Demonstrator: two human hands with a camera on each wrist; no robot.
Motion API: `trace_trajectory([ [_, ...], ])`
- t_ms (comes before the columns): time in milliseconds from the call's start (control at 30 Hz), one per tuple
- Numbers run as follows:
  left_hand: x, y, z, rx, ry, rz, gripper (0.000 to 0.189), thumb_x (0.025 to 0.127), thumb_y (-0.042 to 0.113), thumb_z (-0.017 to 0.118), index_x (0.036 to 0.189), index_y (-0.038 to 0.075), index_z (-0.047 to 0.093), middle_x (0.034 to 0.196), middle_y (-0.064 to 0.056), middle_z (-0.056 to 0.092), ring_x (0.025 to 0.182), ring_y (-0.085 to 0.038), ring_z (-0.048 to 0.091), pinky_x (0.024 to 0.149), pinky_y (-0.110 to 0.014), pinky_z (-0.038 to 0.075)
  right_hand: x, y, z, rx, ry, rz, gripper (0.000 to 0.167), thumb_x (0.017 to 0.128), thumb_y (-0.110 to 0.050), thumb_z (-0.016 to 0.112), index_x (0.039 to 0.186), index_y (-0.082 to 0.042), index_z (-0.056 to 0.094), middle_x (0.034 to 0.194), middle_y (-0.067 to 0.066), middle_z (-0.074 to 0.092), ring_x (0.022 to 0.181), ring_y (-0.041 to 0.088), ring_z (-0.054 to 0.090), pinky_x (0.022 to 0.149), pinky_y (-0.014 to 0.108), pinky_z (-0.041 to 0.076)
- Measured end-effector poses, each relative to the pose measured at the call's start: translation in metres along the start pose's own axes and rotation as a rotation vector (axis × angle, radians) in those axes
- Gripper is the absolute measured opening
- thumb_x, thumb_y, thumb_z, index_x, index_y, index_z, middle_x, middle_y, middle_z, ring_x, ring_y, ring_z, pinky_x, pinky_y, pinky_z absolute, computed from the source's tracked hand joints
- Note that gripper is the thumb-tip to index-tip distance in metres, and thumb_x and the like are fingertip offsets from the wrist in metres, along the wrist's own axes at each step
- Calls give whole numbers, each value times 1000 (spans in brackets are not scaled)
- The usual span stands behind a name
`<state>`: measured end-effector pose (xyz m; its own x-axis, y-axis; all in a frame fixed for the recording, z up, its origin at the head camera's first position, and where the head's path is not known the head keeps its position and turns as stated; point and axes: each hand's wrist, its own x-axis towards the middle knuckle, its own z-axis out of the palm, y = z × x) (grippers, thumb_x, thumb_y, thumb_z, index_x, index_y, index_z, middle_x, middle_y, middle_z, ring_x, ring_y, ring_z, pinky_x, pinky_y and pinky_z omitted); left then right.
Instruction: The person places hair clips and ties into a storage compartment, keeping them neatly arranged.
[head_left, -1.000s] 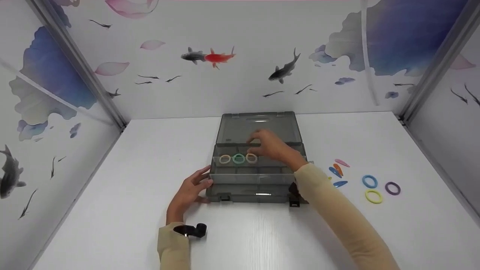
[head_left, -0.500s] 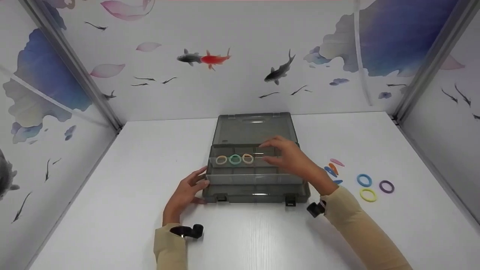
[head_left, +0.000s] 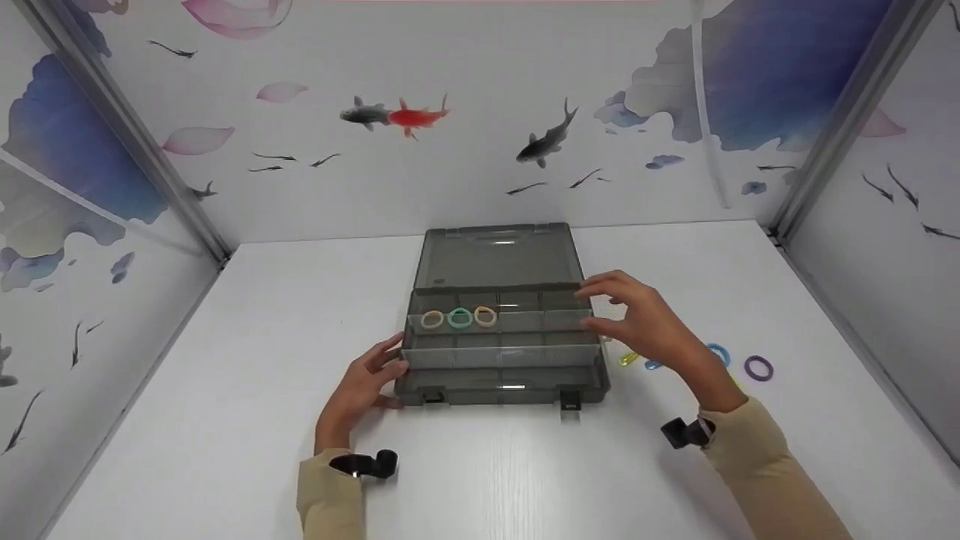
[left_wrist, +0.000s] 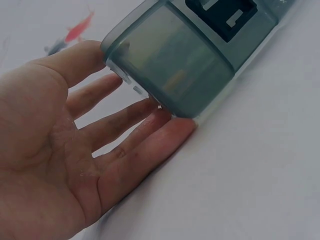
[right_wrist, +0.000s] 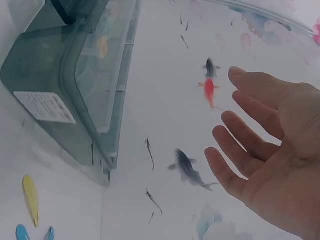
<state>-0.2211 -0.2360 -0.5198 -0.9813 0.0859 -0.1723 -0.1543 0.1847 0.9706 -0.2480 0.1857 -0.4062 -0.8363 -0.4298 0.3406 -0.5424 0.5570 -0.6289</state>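
Note:
A translucent dark grey storage box [head_left: 461, 380] stands on the white table with its lid [head_left: 499, 259] swung back. Three small hair ties sit in a row in its clear divided tray [head_left: 547, 321]: a peach one [head_left: 432, 320], a teal one [head_left: 460, 318] and another peach one [head_left: 485, 316]. My left hand [head_left: 362, 386] rests its fingertips against the box's left end, fingers fairly straight, as the left wrist view shows. Beside the box's right edge, my right hand [head_left: 645, 319] hovers with spread, loosely bent fingers and holds nothing.
Right of the box lie a yellow hair clip [right_wrist: 31, 200], a blue hair clip [right_wrist: 22, 232], a blue hair tie [head_left: 720, 353] and a purple hair tie [head_left: 758, 368]. My right forearm partly covers this group. Printed wall panels enclose the table behind and at both sides.
My right hand has moved right, from above the box's tray to beyond its right edge, now covering some clips. The left hand stays at the box's left end. The view has shifted slightly.

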Motion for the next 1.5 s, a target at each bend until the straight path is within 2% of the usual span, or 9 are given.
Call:
trace_trajectory([
  [167, 0, 0, 1, 15, 12, -8, 59, 97, 25, 67, 151, 30, 45, 159, -14, 40, 140, -40, 47, 72, -43, 61, -14, 13, -19, -37, 44, 38, 41, 84, -10, 80, 124, -10, 69, 133, 10, 61, 126, 29, 57, 97, 52, 52],
  [333, 1, 1, 1, 24, 17, -3, 58, 97, 25, 67, 151, 30, 45, 159, -15, 40, 140, -40, 46, 72, -44, 61, -25, 28, -32, -38, 59, 117, 40, 88, -20, 77, 126, -12, 68, 135, 8, 61, 127, 27, 56, 98, 34, 51],
  [400, 0, 2, 1, 22, 17, -6, 58, 97, 25, 67, 151, 30, 45, 159, -15, 39, 141, -41, 46, 73, -44, 61, -29, 34, -36, -34, 53, 145, 41, 90, -26, 76, 128, -14, 67, 137, 7, 60, 128, 27, 55, 98, 33, 51],
  [633, 0, 1, -1, 23, 8, -1, 59, 98, 24, 66, 152, 29, 43, 160, -16, 38, 140, -41, 46, 74, -44, 61, -40, 60, -46, -34, 64, 260, 43, 92, -28, 74, 129, -7, 65, 139, 16, 57, 132, 38, 50, 103, 58, 46],
  [933, -1, 1, -1, 28, 5, -1, 59, 97, 25, 67, 152, 29, 44, 159, -15, 39, 140, -41, 46, 75, -45, 61, -58, 100, -63, -51, -11, 488, 62, 91, -46, 71, 139, -9, 57, 154, 22, 41, 139, 48, 39, 111, 63, 37],
  [1133, -2, 4, 0, 35, 8, -6, 60, 98, 23, 66, 153, 27, 43, 161, -17, 36, 141, -43, 45, 75, -45, 61, -73, 122, -73, -97, -65, 524, 74, 88, -54, 71, 139, -4, 55, 153, 30, 37, 142, 54, 29, 110, 70, 30],
  [1233, -2, 5, 0, 32, -1, -3, 60, 98, 23, 66, 153, 26, 42, 161, -19, 35, 142, -44, 43, 74, -45, 61, -80, 132, -77, -90, -97, 580, 80, 86, -58, 72, 142, -4, 52, 156, 32, 30, 143, 57, 22, 109, 75, 24],
  [1367, -2, 4, -1, 32, -3, -1, 60, 98, 23, 65, 154, 26, 42, 161, -19, 35, 141, -44, 43, 73, -45, 61, -84, 145, -79, -92, -133, 662, 86, 83, -60, 73, 145, -6, 49, 159, 32, 21, 144, 60, 16, 108, 76, 24],
  [1500, -2, 3, 0, 29, 6, -10, 60, 98, 24, 66, 153, 28, 43, 160, -17, 37, 141, -42, 45, 74, -45, 61, -89, 154, -78, -72, -159, 674, 87, 83, -59, 74, 146, -4, 47, 159, 35, 17, 143, 62, 14, 109, 76, 23],
])
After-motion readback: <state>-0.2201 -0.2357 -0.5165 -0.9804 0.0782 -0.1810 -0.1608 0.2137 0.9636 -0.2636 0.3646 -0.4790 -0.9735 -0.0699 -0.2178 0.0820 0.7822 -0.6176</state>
